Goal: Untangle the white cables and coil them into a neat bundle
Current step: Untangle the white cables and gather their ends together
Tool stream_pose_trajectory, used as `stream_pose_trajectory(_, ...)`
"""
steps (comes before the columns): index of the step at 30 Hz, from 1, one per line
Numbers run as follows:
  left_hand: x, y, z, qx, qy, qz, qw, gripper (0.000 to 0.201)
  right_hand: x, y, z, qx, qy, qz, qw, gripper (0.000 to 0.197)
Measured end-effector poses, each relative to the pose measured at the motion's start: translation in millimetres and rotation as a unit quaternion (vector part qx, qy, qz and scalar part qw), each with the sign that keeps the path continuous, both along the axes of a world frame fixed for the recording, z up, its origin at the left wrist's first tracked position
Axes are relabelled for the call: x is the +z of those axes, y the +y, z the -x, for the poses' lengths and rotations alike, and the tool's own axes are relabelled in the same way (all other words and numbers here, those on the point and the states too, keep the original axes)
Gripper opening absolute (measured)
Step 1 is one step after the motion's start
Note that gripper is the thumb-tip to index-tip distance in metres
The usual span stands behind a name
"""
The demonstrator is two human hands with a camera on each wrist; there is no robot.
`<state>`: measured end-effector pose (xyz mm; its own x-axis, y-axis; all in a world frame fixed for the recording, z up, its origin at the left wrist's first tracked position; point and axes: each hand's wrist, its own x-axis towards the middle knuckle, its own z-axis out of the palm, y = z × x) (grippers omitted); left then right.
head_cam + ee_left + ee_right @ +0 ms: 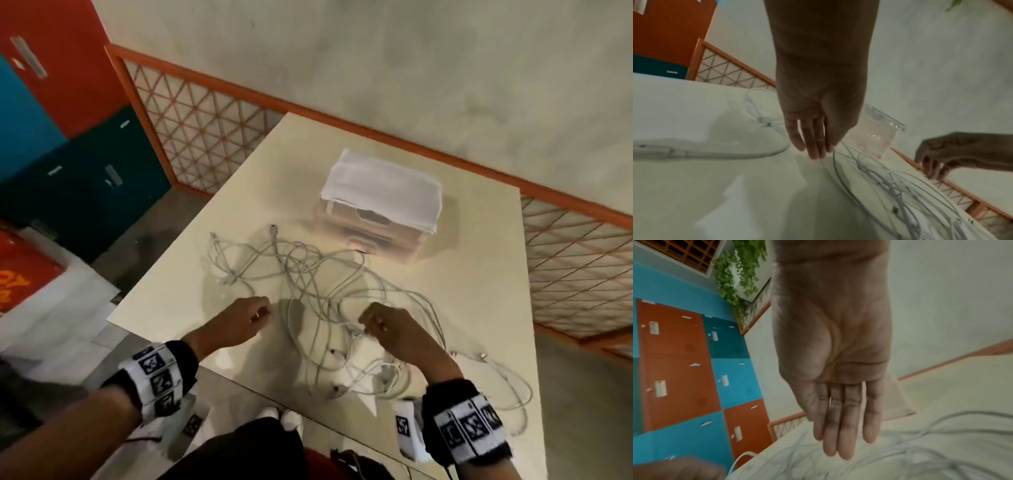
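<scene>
The white cables (318,291) lie tangled on the table (479,274): thin, light, limp, prone to snagging. The left hand (239,320) and right hand (387,329) hover over them with fingers straight, holding nothing. Best hold judged a free plug end (273,229).

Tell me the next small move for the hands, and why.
Probably lower the right hand and pinch one loose plug end near it. The cables lie in a tangle on the table, both hands hover open holding nothing, and a free end seems the easiest place to start tracing.
</scene>
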<state>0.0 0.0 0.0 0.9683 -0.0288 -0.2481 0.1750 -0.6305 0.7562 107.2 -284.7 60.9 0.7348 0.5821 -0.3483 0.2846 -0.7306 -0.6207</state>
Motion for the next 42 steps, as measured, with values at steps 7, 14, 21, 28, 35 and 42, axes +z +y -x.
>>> stream_pose_trajectory(7,-19.5,36.3,-28.7,0.208,0.032,-0.248,0.946,0.045,-19.9,90.5,-3.2,0.092,-0.004,-0.067,0.993,0.019)
stream_pose_trajectory(14,-14.2,42.2,-33.1,0.181,-0.005,-0.166,0.969,0.020,-34.2,135.5,-13.4,0.130,-0.070,-0.056,0.987,0.023)
stream_pose_trajectory(21,56.0,10.8,-32.6,0.100,-0.198,-0.037,0.974,0.009,-24.9,154.7,-30.6,0.148,-0.213,-0.103,0.960,0.049)
stream_pose_trajectory(28,115.5,10.9,-45.5,0.175,-0.286,0.053,0.941,0.011,-13.2,158.5,-45.1,0.080,-0.149,-0.101,0.981,0.022)
stream_pose_trajectory(35,129.6,28.0,-57.3,0.298,-0.304,0.273,0.863,0.016,-44.9,101.0,-76.8,0.026,-0.090,-0.018,0.995,0.023)
stream_pose_trajectory(42,138.3,13.0,-62.6,0.252,-0.149,0.546,0.785,0.034,-25.4,84.2,-79.2,0.019,-0.104,-0.084,0.991,0.018)
